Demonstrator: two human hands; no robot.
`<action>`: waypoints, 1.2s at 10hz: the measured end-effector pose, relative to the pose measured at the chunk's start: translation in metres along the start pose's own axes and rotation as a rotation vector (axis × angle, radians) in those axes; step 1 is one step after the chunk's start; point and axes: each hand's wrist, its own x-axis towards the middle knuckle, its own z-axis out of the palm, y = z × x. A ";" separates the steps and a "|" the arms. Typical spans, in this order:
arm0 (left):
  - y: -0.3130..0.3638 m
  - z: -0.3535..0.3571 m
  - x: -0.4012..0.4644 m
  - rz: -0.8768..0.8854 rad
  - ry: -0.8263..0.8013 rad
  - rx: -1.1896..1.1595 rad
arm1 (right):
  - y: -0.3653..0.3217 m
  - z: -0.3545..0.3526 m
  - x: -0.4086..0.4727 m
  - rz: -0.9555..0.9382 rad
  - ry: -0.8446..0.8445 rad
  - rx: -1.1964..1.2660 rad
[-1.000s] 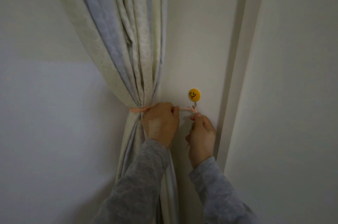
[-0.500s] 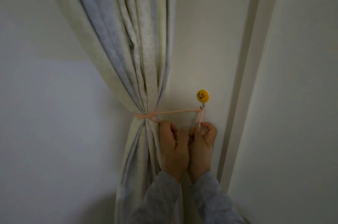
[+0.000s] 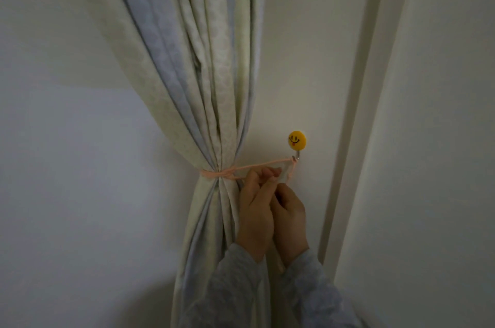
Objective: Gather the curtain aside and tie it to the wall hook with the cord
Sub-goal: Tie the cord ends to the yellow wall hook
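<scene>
1. Curtain (image 3: 187,65): we saw its top and hem cut off by the frame edges.
2. Cord (image 3: 257,166): its ends lay hidden behind the left hand (image 3: 255,207) and right hand (image 3: 290,216).
3. Right fingertips: hidden from us.

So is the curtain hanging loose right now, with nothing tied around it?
No, the pink cord is wrapped tight around the gathered curtain and runs across to the yellow hook.
</scene>
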 end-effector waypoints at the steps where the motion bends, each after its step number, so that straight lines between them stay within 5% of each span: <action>1: -0.002 -0.002 -0.004 0.038 -0.076 0.063 | 0.008 0.002 0.001 0.025 -0.013 0.009; 4: -0.013 -0.012 -0.004 0.144 -0.058 0.042 | 0.005 0.002 0.008 0.125 0.055 0.203; 6: -0.018 -0.011 0.000 0.155 0.128 0.429 | -0.002 0.000 0.009 0.144 0.086 0.272; 7: -0.018 -0.010 0.009 -0.040 0.064 0.634 | -0.007 -0.003 0.008 0.250 0.046 0.333; 9: -0.006 -0.002 0.032 -0.573 -0.215 0.092 | -0.016 -0.007 0.011 0.463 -0.034 0.566; 12: -0.009 0.002 0.031 -0.438 -0.155 0.168 | -0.007 -0.023 0.006 0.580 -0.324 0.952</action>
